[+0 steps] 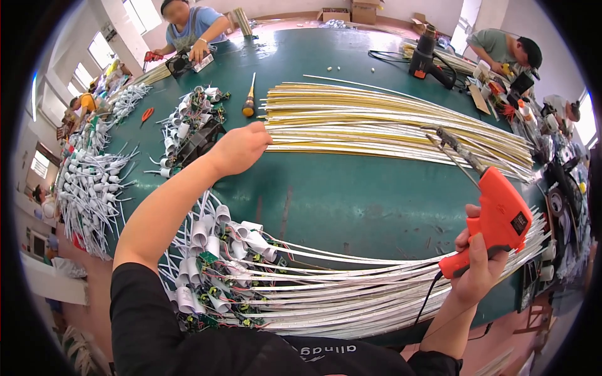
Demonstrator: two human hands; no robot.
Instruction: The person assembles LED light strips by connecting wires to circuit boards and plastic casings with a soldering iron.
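Observation:
My right hand (pixel 478 269) is wrapped round the handle of a red soldering gun (pixel 505 207). The gun's metal tip and thin feed tube point up and left over the far bundle. My left hand (pixel 241 148) reaches across the table with its fingers pinched at the left ends of a bundle of white and yellow LED strips (pixel 389 122); the fingers partly hide the strip end between them. Nearer my body lies another bundle of white LED strips (pixel 351 294), their left ends wired to small green circuit boards and white plastic lamp caps (pixel 199 233).
A yellow-and-black screwdriver (pixel 249 105) and red-handled pliers (pixel 147 114) lie on the green table (pixel 326 194). Heaps of white-wired caps (pixel 94 182) cover the left side. A heat gun (pixel 423 53) stands at the back right. Other people work around the table.

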